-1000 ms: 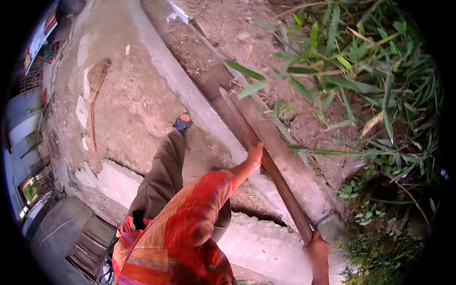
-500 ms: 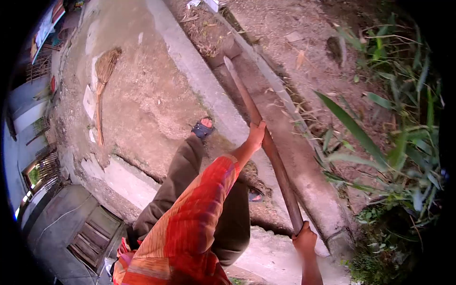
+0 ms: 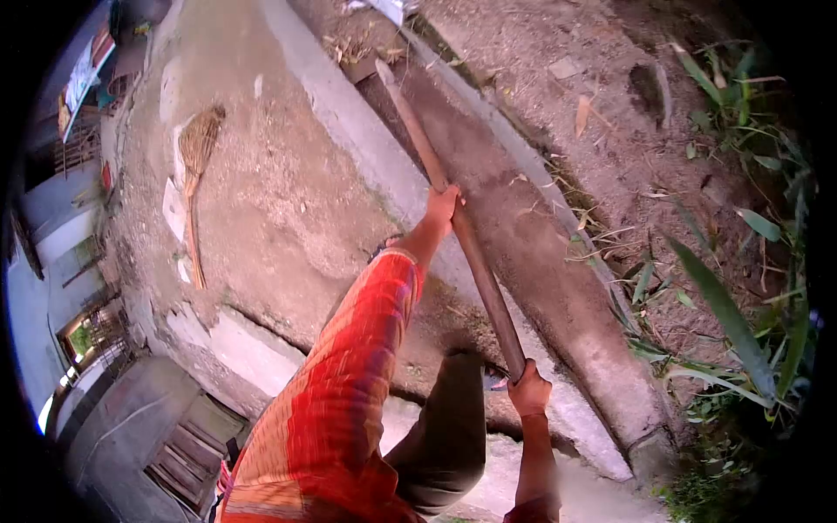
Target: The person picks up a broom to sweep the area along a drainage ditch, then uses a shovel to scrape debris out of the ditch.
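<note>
My left hand (image 3: 445, 207), at the end of an orange-red sleeve, is wrapped round the middle of a hoe's long wooden handle (image 3: 484, 277). Lower down, my right hand (image 3: 529, 390) grips the same handle close to its near end. The handle slants away over a shallow concrete drain channel (image 3: 540, 253). At its far end the hoe's blade (image 3: 358, 70) is down in the channel, against dry leaves and litter (image 3: 377, 44); its lower edge is hard to make out.
A straw broom (image 3: 197, 166) lies on the dirt yard to the left. Concrete edging (image 3: 340, 113) borders the channel. Green long-leaved plants (image 3: 728, 305) grow at the right. A building with a wooden door (image 3: 193, 444) stands at lower left. My trousered leg (image 3: 445, 436) is beside the channel.
The hoe has moved farther up the channel, toward the upper left of the view, with the leaves still before its blade. Both hands have shifted left with the handle, and the view has shifted.
</note>
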### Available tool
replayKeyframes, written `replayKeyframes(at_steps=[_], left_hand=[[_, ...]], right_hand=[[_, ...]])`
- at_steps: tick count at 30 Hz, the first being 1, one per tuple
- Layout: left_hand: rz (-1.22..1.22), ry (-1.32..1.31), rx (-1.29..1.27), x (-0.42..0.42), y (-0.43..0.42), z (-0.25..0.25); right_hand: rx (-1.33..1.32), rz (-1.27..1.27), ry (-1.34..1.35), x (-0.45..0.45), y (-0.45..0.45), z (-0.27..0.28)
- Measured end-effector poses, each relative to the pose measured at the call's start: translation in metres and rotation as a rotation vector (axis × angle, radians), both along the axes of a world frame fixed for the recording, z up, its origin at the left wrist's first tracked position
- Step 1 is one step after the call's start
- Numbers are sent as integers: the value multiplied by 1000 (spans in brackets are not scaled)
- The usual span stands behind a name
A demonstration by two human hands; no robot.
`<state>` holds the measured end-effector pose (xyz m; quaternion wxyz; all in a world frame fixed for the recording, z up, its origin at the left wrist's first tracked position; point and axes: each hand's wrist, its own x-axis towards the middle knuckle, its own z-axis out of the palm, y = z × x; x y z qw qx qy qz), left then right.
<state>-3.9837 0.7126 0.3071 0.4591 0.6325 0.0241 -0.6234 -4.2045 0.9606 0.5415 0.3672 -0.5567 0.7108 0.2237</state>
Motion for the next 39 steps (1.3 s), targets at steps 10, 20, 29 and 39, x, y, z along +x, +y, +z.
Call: replayKeyframes(at_steps=[10,20,29,39], left_hand=[[-131,-48,77,12,12,102],[-103,294,216,67,98,151],[-55,305,376,130,154,279],[-46,257,356,185,185,364]], right_hand=[[-36,4,-71,-4,25,66],[-153,88,-41,33,85,171],[-1,-39,-6,102,146,285],[120,-150,60,171,178,351]])
